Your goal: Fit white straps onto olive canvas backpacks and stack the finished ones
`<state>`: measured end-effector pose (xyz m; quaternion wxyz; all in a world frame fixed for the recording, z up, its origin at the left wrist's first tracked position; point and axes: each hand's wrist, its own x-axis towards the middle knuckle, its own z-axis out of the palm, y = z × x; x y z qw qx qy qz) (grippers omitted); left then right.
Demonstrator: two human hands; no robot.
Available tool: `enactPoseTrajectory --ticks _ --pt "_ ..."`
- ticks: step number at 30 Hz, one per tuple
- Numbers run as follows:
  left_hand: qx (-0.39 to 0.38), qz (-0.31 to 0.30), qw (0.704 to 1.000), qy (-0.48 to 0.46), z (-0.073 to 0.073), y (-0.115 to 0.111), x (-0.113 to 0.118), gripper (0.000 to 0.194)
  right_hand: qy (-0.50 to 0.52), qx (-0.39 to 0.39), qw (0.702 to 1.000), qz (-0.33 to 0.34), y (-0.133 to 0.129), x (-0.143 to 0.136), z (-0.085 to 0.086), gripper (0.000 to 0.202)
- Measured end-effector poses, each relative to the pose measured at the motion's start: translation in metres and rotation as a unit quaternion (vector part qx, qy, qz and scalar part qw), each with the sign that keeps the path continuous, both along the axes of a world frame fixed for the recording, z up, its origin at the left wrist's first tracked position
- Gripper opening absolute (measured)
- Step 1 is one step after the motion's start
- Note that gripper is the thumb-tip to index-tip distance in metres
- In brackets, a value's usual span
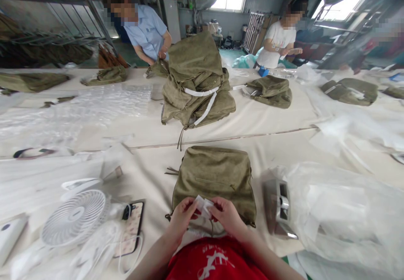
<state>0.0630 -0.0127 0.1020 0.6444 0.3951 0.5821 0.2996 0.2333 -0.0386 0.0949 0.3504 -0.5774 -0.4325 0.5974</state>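
A small piece of thin white material (203, 207), paper or plastic, is pinched between my two hands. My left hand (186, 213) grips its left side with thumb and fingers, and my right hand (225, 213) has hold of the right side. Just beneath and beyond them an olive-green bag (217, 166) lies flat on the table, a zip running across its front and a tassel at its left edge. The near edge of the bag is partly hidden by my hands.
Left are a white fan (75, 219), a phone (132, 227) and a cable. A metal tape dispenser (279, 206) and clear plastic bags (353, 217) lie right. Ahead rises a pile of olive bags (198, 74). Two co-workers (147, 32) stand across the table.
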Motion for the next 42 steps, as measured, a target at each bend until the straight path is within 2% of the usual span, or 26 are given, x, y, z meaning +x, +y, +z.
enactPoseTrajectory --ticks 3,7,9,11,13,15,18,20,22,24,26,28,30,32,35,37,39,42 --pt "-0.002 0.016 1.0 0.012 -0.001 0.003 -0.003 0.044 -0.036 0.009 0.999 -0.039 0.002 0.019 -0.01 0.026" --pt "-0.005 0.015 1.0 0.02 -0.008 0.008 -0.012 0.045 -0.156 0.037 0.98 -0.121 0.002 0.077 -0.021 0.029" --pt "-0.007 0.017 1.0 0.019 -0.014 0.011 -0.018 0.045 -0.261 0.044 0.949 -0.173 0.0 0.111 -0.025 0.031" --pt "-0.008 0.018 1.0 0.019 -0.02 0.012 -0.021 0.046 -0.375 0.033 0.902 -0.213 -0.004 0.14 -0.029 0.035" --pt "-0.009 0.012 1.0 0.019 -0.022 0.013 -0.022 0.048 -0.457 0.005 0.861 -0.226 -0.007 0.159 -0.036 0.038" --pt "-0.011 -0.003 1.0 0.018 -0.021 0.013 -0.019 0.049 -0.495 -0.034 0.84 -0.218 -0.008 0.166 -0.043 0.038" --pt "-0.011 -0.033 0.999 0.016 -0.015 0.011 -0.014 0.05 -0.519 -0.09 0.83 -0.184 -0.009 0.165 -0.052 0.038" --pt "-0.012 -0.046 0.999 0.023 -0.01 0.01 -0.012 0.051 -0.537 -0.116 0.823 -0.146 -0.011 0.162 -0.051 0.037" --pt "-0.009 -0.052 0.998 0.04 -0.008 0.008 -0.014 0.052 -0.565 -0.121 0.808 -0.114 -0.013 0.16 -0.042 0.038" --pt "-0.002 -0.052 0.997 0.055 -0.008 0.006 -0.017 0.05 -0.592 -0.094 0.794 -0.102 -0.013 0.157 -0.03 0.037" --pt "0.006 -0.049 0.998 0.049 -0.01 0.006 -0.019 0.044 -0.59 -0.049 0.8 -0.102 -0.007 0.152 -0.018 0.033" --pt "0.011 -0.053 0.998 0.028 -0.012 0.008 -0.018 0.04 -0.55 -0.019 0.83 -0.085 0.002 0.143 -0.014 0.027" --pt "0.006 -0.067 0.998 0.017 -0.014 0.014 -0.012 0.042 -0.502 -0.012 0.863 -0.049 0.013 0.128 -0.02 0.021" --pt "-0.004 -0.089 0.996 0.032 -0.016 0.023 -0.003 0.047 -0.487 -0.017 0.873 -0.021 0.023 0.11 -0.033 0.021" --pt "0.005 -0.125 0.99 0.058 -0.023 0.037 0.015 0.044 -0.522 -0.031 0.852 -0.022 0.031 0.088 -0.058 0.031" --pt "0.02 -0.151 0.986 0.062 -0.03 0.046 0.031 0.04 -0.54 -0.041 0.84 -0.024 0.034 0.08 -0.07 0.027" --pt "0.027 -0.169 0.983 0.066 -0.038 0.053 0.047 0.037 -0.541 -0.043 0.839 -0.018 0.035 0.078 -0.076 0.02" --pt "0.028 -0.195 0.976 0.09 -0.051 0.06 0.074 0.029 -0.529 -0.037 0.848 -0.005 0.037 0.081 -0.075 0.017"
